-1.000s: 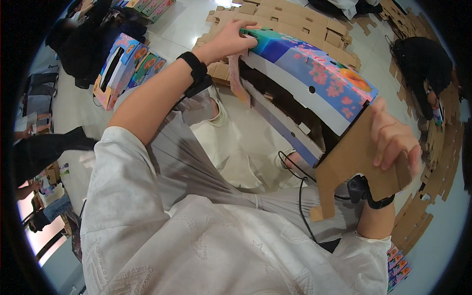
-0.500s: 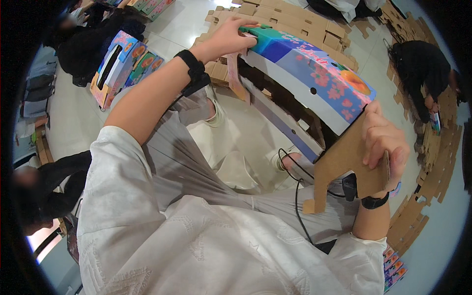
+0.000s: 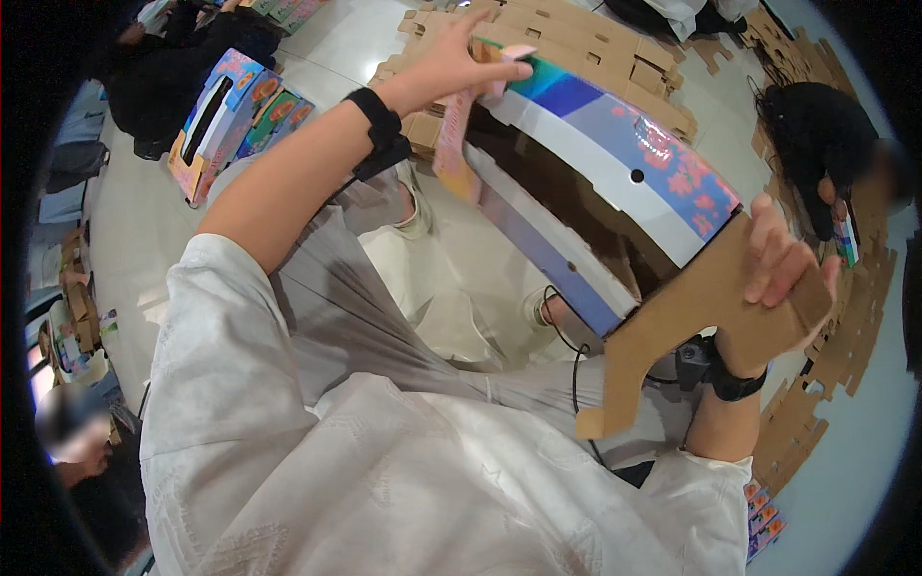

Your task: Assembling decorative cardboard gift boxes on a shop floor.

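Note:
A partly folded cardboard box (image 3: 615, 134), printed blue, green and pink with blossoms, hangs tilted over my lap. Its long open side faces me and shows a bare brown inside. At its far left end my left hand (image 3: 466, 67) pinches the corner by the small end flaps, thumb over the top edge. A pink and orange side flap (image 3: 456, 163) hangs below that hand. From the right end sticks out a brown end flap (image 3: 691, 298) with a cut-out. My right hand (image 3: 783, 269) grips this flap at its outer edge, fingers lying over its face.
Printed boxes (image 3: 216, 125) with slots stand on the floor at left. Flattened cardboard sheets (image 3: 586, 48) lie ahead and along the right. A black cable (image 3: 579, 370) runs by my right leg. Other people sit at upper left, lower left and right. More printed boxes (image 3: 764, 518) are at lower right.
The box has tipped so its opening shows wider. My right hand has shifted right with the brown flap, which stands further out. My left thumb now lies across the top corner.

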The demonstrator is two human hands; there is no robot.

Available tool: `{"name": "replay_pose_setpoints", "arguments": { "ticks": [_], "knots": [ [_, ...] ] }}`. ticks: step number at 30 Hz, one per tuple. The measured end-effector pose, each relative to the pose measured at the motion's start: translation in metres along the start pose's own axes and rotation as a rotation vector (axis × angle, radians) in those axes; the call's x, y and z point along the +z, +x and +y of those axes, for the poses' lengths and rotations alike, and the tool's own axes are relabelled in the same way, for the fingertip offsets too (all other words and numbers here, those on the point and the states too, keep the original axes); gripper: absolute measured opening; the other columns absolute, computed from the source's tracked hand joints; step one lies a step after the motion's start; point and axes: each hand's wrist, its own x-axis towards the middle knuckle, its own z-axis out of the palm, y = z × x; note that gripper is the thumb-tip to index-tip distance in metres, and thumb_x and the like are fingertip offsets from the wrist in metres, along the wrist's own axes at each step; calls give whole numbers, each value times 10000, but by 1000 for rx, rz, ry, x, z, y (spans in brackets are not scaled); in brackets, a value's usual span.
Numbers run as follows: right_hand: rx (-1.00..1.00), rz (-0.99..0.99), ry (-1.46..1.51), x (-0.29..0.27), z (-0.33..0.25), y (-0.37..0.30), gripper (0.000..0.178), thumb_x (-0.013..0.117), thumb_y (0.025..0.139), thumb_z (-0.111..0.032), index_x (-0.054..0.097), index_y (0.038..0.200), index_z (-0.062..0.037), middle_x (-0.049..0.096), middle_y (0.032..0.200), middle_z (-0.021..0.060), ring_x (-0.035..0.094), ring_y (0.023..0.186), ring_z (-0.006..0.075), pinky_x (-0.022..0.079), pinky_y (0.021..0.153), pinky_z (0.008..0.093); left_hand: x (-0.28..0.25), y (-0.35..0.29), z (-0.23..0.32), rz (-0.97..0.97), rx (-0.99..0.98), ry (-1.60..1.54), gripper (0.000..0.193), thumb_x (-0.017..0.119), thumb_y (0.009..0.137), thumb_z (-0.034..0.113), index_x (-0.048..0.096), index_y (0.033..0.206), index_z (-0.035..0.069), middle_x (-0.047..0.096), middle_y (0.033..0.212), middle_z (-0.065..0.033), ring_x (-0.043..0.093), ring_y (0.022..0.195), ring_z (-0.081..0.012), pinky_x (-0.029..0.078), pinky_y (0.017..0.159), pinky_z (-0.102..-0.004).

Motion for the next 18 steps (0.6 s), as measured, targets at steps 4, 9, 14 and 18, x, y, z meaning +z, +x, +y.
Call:
{"name": "replay_pose_setpoints", "arguments": {
  "ticks": [4, 9, 14, 18],
  "knots": [
    [-135, -165, 517, -12, 3, 14, 623, 229, 1136, -379, 430, 573, -205, 466, 520, -16, 368, 720, 145, 329, 914, 319, -5, -5, -23, 71, -33, -168, 1058, 781, 865, 693, 433, 1594, 9, 624, 1360, -182, 632, 1288, -241, 522, 1081, -420],
    [19, 17, 466, -36, 1, 22, 588, 266, 1140, -336, 452, 593, -224, 500, 547, -42, 379, 718, 114, 330, 887, 306, 42, -68, -43, -567, -798, -324, 732, 692, 912, 779, 588, 1234, 129, 464, 965, 18, 469, 870, -108, 459, 782, -327],
    [53, 52, 536, -54, 16, 27, 574, 305, 1143, -332, 471, 603, -228, 516, 556, -46, 392, 729, 113, 334, 891, 309, 69, -94, -37, -472, -531, -293, 1245, 884, 857, 535, 94, 1689, 51, 508, 1128, -71, 498, 814, -135, 440, 629, -315],
    [25, 43, 520, -74, 21, 19, 528, 291, 1168, -259, 433, 661, -220, 474, 582, -51, 401, 767, 118, 338, 975, 305, 69, -84, -33, -397, -444, -220, 1519, 1008, 655, 542, 42, 1701, 13, 264, 1686, -282, 295, 1579, -341, 338, 1256, -448]
  ]
}}
